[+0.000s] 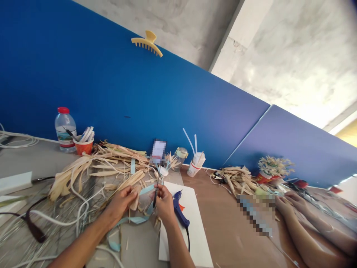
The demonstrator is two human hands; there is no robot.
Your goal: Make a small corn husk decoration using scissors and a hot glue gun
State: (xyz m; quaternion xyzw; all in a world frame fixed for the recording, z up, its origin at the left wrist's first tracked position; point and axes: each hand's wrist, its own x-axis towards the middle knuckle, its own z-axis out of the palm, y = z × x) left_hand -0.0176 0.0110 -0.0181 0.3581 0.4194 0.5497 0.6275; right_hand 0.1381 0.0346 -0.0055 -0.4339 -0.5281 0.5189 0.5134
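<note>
My left hand (pixel 120 205) pinches a small piece of dried corn husk (pixel 136 199) between thumb and fingers. In my right hand (pixel 165 203) is a pair of dark scissors (pixel 156 193), blades pointing up and away from me; the fingers cover the handles. The two hands are a short way apart. Just right of my right hand, a blue glue gun (pixel 180 211) with an orange trigger lies on a white board (pixel 197 234). Light blue ribbon (pixel 136 220) runs below and between my hands. A heap of dried husks (pixel 122 156) lies beyond my left hand.
White cable (pixel 83 208) loops over the table at left. At the back stand a water bottle (pixel 65 130), a red cup of pens (pixel 83 146), a phone (pixel 158 150), a jar (pixel 180 156) and a cup of glue sticks (pixel 196 165). Another person's hands (pixel 290 206) work at right.
</note>
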